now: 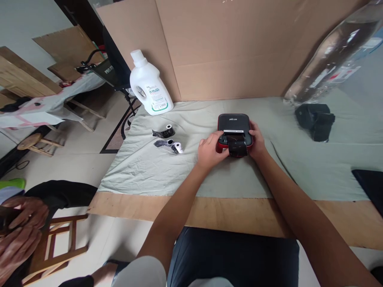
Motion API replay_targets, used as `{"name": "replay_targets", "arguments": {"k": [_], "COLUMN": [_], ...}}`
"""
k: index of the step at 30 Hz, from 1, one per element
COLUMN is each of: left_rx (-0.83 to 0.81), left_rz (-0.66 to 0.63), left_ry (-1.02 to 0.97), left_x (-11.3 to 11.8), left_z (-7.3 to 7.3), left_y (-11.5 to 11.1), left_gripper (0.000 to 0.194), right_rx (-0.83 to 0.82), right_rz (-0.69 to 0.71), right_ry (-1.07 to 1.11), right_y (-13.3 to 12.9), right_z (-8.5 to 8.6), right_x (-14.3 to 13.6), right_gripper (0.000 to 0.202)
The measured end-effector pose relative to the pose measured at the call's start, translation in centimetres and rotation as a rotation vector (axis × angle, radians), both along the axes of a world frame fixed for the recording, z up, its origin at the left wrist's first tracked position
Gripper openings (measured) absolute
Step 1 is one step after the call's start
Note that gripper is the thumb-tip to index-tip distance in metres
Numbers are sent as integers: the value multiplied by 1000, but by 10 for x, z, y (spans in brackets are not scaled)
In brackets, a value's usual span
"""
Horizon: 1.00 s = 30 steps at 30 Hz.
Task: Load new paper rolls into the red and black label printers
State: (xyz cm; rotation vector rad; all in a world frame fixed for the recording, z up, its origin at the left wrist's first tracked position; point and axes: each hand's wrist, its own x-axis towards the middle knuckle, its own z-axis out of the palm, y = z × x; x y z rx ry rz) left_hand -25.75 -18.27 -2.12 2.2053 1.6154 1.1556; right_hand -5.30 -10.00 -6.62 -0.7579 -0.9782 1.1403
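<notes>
A small black and red printer (234, 122) rests on the grey-green cloth, with a black ribbon strip (237, 146) hanging over its front. My left hand (210, 150) grips the printer's left side, fingertips at the top edge and thumb by the ribbon. Around the right side curls my right hand (256, 140), its fingers partly hidden behind the printer. To the left lie a white roll with black film (164, 132) and, just nearer, a second set of white rolls with black film (177, 147).
A white detergent bottle (154, 89) stands at the back left before a cardboard panel (221, 52). At right are a black object (317, 121) and a plastic-wrapped item (332, 59). Another person's hands (24, 227) show at lower left, near a wooden chair (67, 243).
</notes>
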Motion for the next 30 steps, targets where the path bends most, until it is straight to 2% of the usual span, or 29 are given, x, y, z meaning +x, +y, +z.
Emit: {"name": "replay_targets", "arguments": {"k": [3, 6, 8, 10, 12, 14, 17, 19, 22, 26, 28, 30], "left_rx": [31, 112, 174, 153, -13, -274, -614, -686, -632, -637, -703, -767], "left_rz": [-37, -86, 0, 211, 448, 560, 490, 454, 515, 656, 692, 665], "left_ry": [8, 10, -20, -9, 111, 290, 497, 591, 682, 751, 775, 776], "left_x": [-4, -22, -47, -79, -115, -148, -181, -195, -218, -263, -284, -297], "left_z": [-3, -2, 5, 17, 32, 44, 56, 62, 77, 94, 91, 81], "left_y": [0, 4, 15, 31, 53, 76, 101, 108, 102, 73, 53, 33], "left_gripper": [55, 44, 37, 35, 38, 46, 56, 56, 48, 46, 46, 43], "right_rx": [17, 29, 27, 28, 30, 28, 18, 20, 26, 9, 5, 10], "right_rz": [-8, 1, 9, 7, 4, 5, 10, 10, 19, 34, 29, 24], "right_ry": [-6, -10, -1, 3, -5, -12, -14, -16, -19, -1, 18, 23], "right_y": [-1, 0, 1, 2, 3, 4, 5, 5, 5, 2, 2, 2], "right_z": [-1, -3, -4, -5, -5, -5, -5, -6, -5, -2, -2, -2], "right_x": [0, 0, 1, 0, -1, -1, -1, -1, -1, -1, -2, -2], "right_gripper": [50, 51, 52, 52, 52, 50, 50, 50, 51, 50, 50, 49]}}
